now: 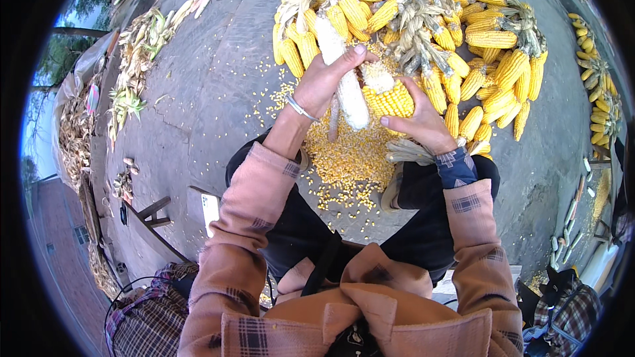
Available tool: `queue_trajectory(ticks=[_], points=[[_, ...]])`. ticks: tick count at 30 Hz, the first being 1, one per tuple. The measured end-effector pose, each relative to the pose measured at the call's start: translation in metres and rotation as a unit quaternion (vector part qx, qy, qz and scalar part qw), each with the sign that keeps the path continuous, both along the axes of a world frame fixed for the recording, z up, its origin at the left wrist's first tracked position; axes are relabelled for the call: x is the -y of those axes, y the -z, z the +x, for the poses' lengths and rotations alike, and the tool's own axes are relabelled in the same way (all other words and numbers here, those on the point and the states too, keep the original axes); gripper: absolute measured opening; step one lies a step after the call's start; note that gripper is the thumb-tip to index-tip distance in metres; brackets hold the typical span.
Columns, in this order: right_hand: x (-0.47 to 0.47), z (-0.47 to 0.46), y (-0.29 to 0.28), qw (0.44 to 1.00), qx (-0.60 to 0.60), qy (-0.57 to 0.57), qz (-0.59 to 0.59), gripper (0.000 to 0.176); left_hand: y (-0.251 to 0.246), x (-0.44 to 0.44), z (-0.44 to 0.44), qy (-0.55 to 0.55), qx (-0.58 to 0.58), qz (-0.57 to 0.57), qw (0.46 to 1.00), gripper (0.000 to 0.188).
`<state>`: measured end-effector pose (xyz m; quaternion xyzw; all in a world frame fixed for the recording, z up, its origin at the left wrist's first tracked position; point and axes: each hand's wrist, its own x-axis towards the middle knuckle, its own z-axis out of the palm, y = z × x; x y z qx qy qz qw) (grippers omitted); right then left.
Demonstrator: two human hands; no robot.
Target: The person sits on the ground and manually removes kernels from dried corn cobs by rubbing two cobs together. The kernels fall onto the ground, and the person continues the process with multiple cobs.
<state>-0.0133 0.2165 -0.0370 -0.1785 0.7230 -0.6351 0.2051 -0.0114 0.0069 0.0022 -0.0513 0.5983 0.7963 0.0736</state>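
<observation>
My left hand (pixel 325 79), with a bangle at its wrist, holds a long, bare white corn cob (pixel 351 96) lengthwise under its thumb. My right hand (pixel 421 121) grips an ear of yellow corn (pixel 389 100) whose upper part is bare of kernels. The two are close together, and the fingers of my left hand reach behind the partly shelled ear. Under both hands lies a heap of loose yellow kernels (pixel 347 156), with a thin brownish cob or stick (pixel 333 121) upright beside the bare cob. My feet flank the heap, partly hidden.
Braided bunches of yellow corn ears (pixel 491 39) fill the ground ahead and to the right. Husks (pixel 134 59) lie at the left. A phone (pixel 210 210) rests near my left knee. Stripped cobs (pixel 565 243) and people in plaid clothing (pixel 154 317) are at the sides.
</observation>
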Motion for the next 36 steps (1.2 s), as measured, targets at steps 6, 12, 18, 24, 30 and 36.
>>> queue_trajectory(ticks=[6, 12, 18, 24, 30, 36], points=[[0.007, 0.007, -0.008, 0.975, -0.178, -0.013, 0.132, 0.068, 0.007, 0.000, 0.001, -0.017, -0.045, -0.259, 0.965, 0.022], [0.009, 0.014, 0.025, 0.855, 0.332, -0.222, -0.330, 0.072, 0.006, -0.005, 0.002, 0.020, 0.082, 0.133, 0.988, 0.019], [0.012, 0.014, 0.020, 0.777, 0.408, -0.213, -0.430, 0.073, 0.007, 0.007, 0.000, 0.060, 0.021, 0.171, 0.983, 0.028], [0.016, 0.008, 0.011, 0.820, 0.413, -0.100, -0.384, 0.066, -0.007, 0.003, 0.005, -0.001, -0.066, -0.053, 0.996, 0.033], [0.013, 0.005, 0.020, 0.732, 0.516, -0.156, -0.417, 0.064, -0.005, -0.008, 0.001, -0.084, -0.048, -0.221, 0.970, 0.037], [0.010, 0.002, 0.021, 0.649, 0.578, -0.208, -0.449, 0.069, 0.006, -0.006, -0.006, -0.069, 0.080, 0.020, 0.994, 0.029]])
